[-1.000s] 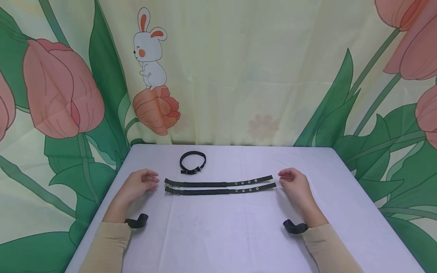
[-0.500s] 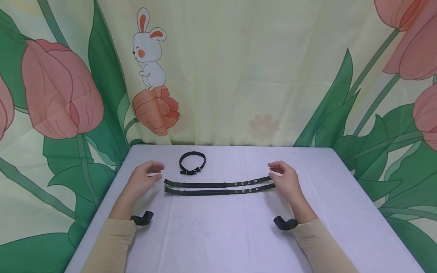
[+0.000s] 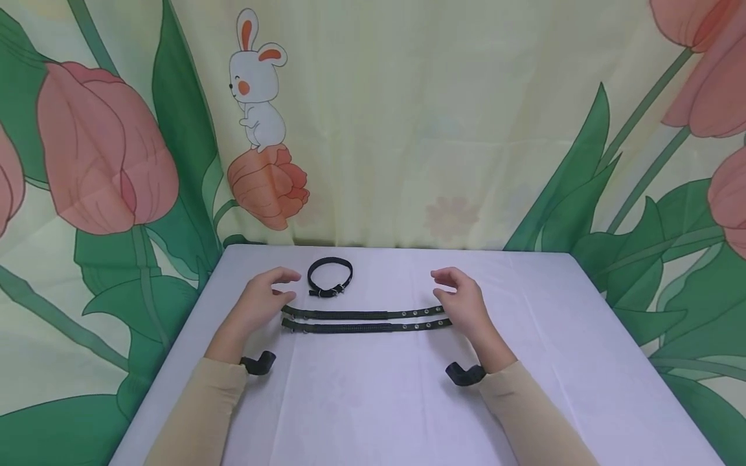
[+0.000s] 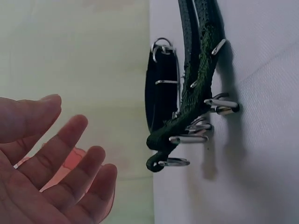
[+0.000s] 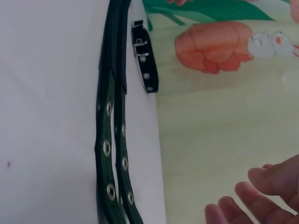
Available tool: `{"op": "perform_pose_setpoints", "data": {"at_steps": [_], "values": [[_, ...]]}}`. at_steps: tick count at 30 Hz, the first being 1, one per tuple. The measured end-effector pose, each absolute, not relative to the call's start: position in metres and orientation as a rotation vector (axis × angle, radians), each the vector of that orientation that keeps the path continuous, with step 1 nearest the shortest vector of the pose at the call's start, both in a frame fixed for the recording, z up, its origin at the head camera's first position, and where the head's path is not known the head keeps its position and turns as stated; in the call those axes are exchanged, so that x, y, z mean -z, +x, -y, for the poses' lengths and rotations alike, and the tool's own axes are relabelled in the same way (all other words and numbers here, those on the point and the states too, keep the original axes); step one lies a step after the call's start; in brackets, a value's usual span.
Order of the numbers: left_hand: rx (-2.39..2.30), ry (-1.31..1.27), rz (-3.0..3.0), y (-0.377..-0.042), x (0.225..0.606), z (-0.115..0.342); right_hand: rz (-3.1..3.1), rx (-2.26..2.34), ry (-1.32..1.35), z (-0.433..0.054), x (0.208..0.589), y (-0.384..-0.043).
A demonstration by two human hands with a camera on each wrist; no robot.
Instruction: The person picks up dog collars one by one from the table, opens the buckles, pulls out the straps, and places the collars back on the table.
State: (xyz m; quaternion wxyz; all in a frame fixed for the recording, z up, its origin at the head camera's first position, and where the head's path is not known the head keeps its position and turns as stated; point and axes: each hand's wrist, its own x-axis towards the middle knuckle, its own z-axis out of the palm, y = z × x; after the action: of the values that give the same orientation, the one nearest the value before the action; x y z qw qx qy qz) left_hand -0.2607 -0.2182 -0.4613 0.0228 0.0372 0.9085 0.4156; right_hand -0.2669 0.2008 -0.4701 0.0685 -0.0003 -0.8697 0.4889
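Two dark collars lie stretched out side by side on the white table, the far collar (image 3: pixel 350 315) just behind the near collar (image 3: pixel 350 328). Metal buckles and rings sit at their left ends; eyelets (image 5: pixel 106 148) line the right ends. Behind them a third collar (image 3: pixel 329 293) is buckled into a loop. My left hand (image 3: pixel 262 298) hovers near the buckle ends, fingers relaxed and holding nothing. Over the eyelet ends hangs my right hand (image 3: pixel 463 301), its fingers loosely bent and grasping nothing; it hides the collars' right tips in the head view.
A white cloth covers the table (image 3: pixel 361 401). Behind its far edge hangs a curtain (image 3: pixel 396 129) printed with tulips and a rabbit. Each wrist wears a small black camera, such as the left one's camera (image 3: pixel 259 363).
Both hands have moved inward over the collars' ends, the left one to the right and the right one to the left. All three collars stay in place.
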Motion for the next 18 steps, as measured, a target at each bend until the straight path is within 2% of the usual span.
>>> {"op": "perform_pose_setpoints", "data": {"at_steps": [18], "values": [[-1.15, 0.212, -2.793, -0.284, 0.463, 0.202, 2.701, -1.476, 0.216, -0.145, 0.476, -0.282]]}}
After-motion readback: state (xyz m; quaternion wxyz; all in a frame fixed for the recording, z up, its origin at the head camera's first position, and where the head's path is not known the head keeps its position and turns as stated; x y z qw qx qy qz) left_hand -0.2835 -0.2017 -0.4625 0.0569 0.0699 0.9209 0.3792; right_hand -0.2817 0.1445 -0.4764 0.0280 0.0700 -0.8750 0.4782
